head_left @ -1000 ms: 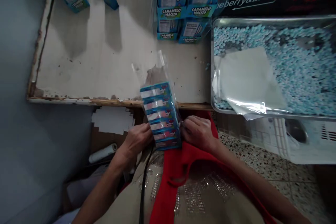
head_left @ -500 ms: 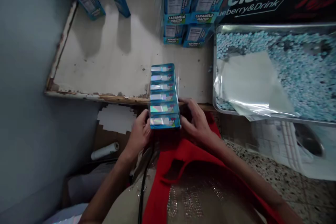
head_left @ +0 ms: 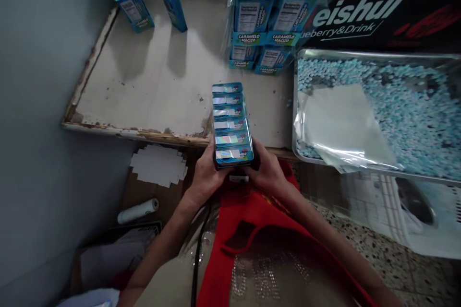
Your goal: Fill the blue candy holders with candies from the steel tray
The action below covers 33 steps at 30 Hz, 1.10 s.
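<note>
A row of several small blue candy boxes [head_left: 232, 122], lined up one behind another with shiny labelled tops, stands in front of me at the table's front edge. My left hand [head_left: 207, 172] grips its near left side, the thumb along the near end. On the opposite side my right hand [head_left: 265, 168] holds it too, fingers along the right face. Both palms and some fingertips are hidden behind the boxes. Below the near end, between my hands, a small pale object [head_left: 238, 179] shows against the red apron [head_left: 245, 201]; its kind I cannot make out.
Stacked blue "Caramelo Macizo" boxes [head_left: 257, 14] in clear plastic stand at the back. A metal tray [head_left: 296, 105] of light-blue candies lies right, with a pale sheet [head_left: 338, 120] on it. Farther left are another box row [head_left: 135, 12] and a single box [head_left: 175, 9]. A white roll [head_left: 139, 211] lies below.
The box row has moved slightly up and right and tilted a little. Both hands have closed in around its near end, the left one shifting right. The camera view has shifted slightly.
</note>
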Each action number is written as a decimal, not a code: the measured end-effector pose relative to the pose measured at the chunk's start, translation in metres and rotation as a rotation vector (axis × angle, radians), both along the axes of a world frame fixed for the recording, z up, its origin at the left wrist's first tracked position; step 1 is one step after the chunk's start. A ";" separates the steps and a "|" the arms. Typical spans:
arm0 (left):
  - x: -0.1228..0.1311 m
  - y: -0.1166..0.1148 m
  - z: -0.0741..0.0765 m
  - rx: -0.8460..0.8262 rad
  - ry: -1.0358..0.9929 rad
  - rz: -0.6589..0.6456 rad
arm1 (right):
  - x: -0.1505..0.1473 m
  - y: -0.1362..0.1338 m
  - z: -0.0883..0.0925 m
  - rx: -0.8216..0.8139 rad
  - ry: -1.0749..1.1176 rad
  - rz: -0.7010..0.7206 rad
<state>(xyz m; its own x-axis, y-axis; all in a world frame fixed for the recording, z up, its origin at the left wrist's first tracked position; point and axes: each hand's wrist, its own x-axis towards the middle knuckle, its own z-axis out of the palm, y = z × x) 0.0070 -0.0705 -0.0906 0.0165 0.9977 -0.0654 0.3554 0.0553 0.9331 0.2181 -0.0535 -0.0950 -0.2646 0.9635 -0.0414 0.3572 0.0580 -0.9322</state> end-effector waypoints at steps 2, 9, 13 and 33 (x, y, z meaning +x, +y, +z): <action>0.005 0.001 0.005 -0.028 -0.002 0.080 | -0.003 0.000 0.003 -0.047 0.124 -0.085; 0.014 -0.002 0.009 -0.043 -0.049 0.265 | -0.007 0.003 0.012 -0.102 0.215 -0.253; 0.021 -0.003 0.003 -0.024 -0.022 0.293 | -0.005 0.009 0.002 -0.132 0.268 -0.299; -0.001 -0.017 0.015 0.384 0.258 0.256 | 0.023 0.002 0.020 0.161 -0.062 -0.178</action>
